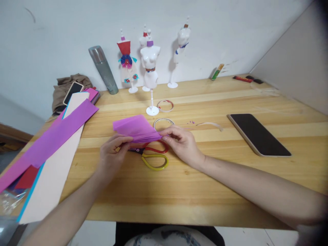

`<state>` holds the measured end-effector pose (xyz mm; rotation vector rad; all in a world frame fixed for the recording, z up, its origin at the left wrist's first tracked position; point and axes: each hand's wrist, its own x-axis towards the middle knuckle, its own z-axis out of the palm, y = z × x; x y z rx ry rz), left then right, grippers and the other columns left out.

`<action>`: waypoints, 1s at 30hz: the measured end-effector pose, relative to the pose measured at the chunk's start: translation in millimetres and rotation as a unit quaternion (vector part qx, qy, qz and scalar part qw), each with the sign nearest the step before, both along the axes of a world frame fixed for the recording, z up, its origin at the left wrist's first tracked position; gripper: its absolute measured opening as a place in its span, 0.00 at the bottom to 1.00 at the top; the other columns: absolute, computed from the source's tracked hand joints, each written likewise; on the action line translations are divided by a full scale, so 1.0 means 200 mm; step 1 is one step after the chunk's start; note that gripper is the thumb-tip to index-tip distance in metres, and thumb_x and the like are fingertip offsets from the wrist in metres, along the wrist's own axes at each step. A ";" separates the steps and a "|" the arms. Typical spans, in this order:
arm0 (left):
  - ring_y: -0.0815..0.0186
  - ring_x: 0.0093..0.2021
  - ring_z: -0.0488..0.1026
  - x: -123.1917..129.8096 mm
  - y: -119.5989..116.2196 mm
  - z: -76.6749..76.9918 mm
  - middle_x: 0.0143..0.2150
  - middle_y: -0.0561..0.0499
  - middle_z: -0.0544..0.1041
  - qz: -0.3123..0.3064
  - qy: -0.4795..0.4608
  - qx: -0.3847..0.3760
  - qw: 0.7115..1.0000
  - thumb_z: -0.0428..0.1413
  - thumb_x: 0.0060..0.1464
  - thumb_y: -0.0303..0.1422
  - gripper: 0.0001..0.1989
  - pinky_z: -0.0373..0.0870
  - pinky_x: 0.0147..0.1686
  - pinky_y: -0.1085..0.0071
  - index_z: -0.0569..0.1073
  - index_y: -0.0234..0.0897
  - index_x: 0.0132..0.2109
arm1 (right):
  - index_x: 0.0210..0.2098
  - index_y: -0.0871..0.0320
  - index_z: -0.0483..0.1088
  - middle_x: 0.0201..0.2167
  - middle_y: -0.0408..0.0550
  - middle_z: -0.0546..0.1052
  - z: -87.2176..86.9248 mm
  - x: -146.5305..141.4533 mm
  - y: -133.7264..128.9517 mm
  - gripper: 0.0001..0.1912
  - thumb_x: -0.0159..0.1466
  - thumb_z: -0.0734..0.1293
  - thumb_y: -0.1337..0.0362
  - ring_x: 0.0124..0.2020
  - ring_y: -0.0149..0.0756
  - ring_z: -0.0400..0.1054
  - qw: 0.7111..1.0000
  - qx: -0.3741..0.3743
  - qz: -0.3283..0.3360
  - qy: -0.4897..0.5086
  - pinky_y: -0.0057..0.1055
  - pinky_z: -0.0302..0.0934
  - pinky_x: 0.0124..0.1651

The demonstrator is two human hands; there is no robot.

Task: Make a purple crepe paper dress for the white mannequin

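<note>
A piece of purple crepe paper [135, 127], gathered in folds along its near edge, is stretched between both hands above the table. My left hand [112, 152] pinches the folded edge at its left part. At the paper's right end, where it narrows to a point, my right hand [183, 143] pinches it between thumb and fingers. Beneath the paper lies a pair of scissors [155, 168] with one red and one yellow handle loop; its blades are mostly hidden by the left hand and the paper. A roll of tape [164, 119] lies just behind the right hand.
White mini mannequins [150, 56] stand at the back, one in a red-and-cream outfit [125, 49]. A grey-green bottle [104, 70] leans near them. Long paper strips [58, 133] cover the left side. A phone [258, 134] lies right. Another tape ring [165, 106] and a small green tube [217, 72] lie farther back.
</note>
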<state>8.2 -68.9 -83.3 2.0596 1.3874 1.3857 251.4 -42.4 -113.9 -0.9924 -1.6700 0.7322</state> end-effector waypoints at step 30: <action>0.65 0.26 0.78 0.02 -0.01 0.01 0.25 0.53 0.80 0.054 -0.203 -0.178 0.961 0.65 0.41 0.30 0.04 0.79 0.30 0.68 0.79 0.38 0.29 | 0.29 0.55 0.70 0.27 0.43 0.78 0.01 -0.02 0.00 0.08 0.55 0.73 0.60 0.28 0.33 0.72 0.978 -0.144 0.039 0.146 0.32 0.69 0.35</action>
